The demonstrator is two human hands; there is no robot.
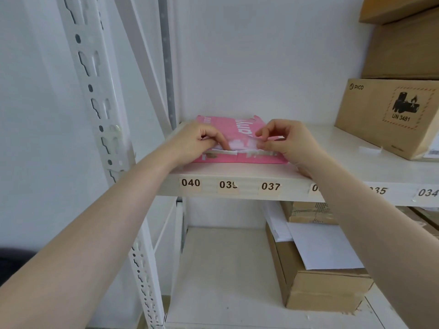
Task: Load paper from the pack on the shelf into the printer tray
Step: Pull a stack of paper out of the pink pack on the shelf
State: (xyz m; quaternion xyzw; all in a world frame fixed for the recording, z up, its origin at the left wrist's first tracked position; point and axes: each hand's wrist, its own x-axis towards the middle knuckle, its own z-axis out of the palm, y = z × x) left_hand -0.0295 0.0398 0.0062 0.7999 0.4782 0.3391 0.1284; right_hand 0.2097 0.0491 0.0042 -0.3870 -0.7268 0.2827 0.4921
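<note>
A pink paper pack (231,128) lies flat on the white shelf (249,176), near its left end. The wrapper is torn open at the near end, and white sheets (240,146) show in the gap. My left hand (202,138) rests on the pack's left side with its fingers curled into the opening. Pinching a torn flap of the pink wrapper between thumb and fingers, my right hand (289,141) sits at the pack's right side. No printer or tray is in view.
A PICO cardboard box (389,115) stands on the same shelf at the right, with more boxes (403,43) stacked above it. The lower shelf holds cardboard boxes (325,288) with loose white sheets (323,248) on them. A white slotted upright (99,110) rises at the left.
</note>
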